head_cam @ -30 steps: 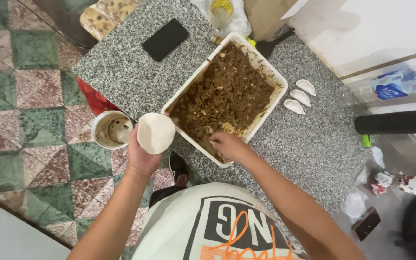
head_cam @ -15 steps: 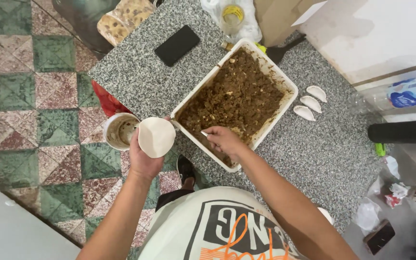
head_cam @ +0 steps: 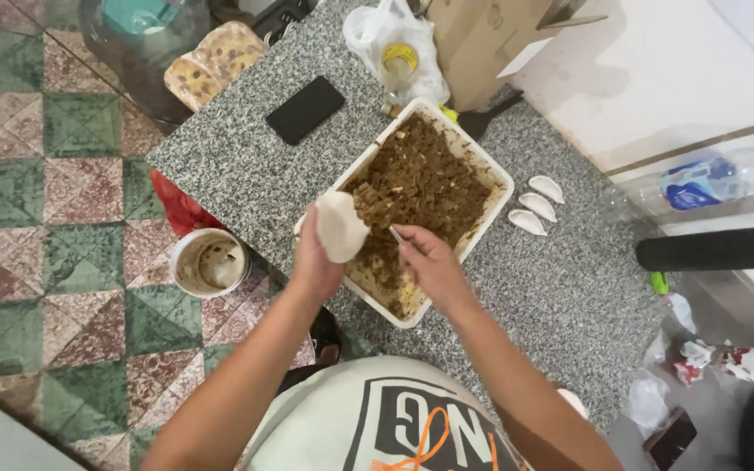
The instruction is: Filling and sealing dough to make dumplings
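My left hand [head_cam: 314,258] holds a round white dough wrapper [head_cam: 341,227] over the near-left edge of a white rectangular tray [head_cam: 490,166] full of brown minced filling [head_cam: 421,179]. My right hand [head_cam: 430,264] grips a thin metal utensil [head_cam: 394,233] whose tip points at the filling beside the wrapper. Three folded white dumplings [head_cam: 535,204] lie on the speckled granite counter [head_cam: 569,296] to the right of the tray.
A black phone [head_cam: 305,109] lies on the counter's far left. A plastic bag with a yellow-lidded jar [head_cam: 399,58] and a cardboard box [head_cam: 490,39] stand behind the tray. A small used tub [head_cam: 209,262] sits below on the tiled floor. A black cylinder [head_cam: 717,249] and plastic bottle [head_cam: 700,181] lie at right.
My left hand has carried the wrapper from beside the tub to over the tray's edge. My right hand has lifted the utensil toward the wrapper. The camera view shifted.
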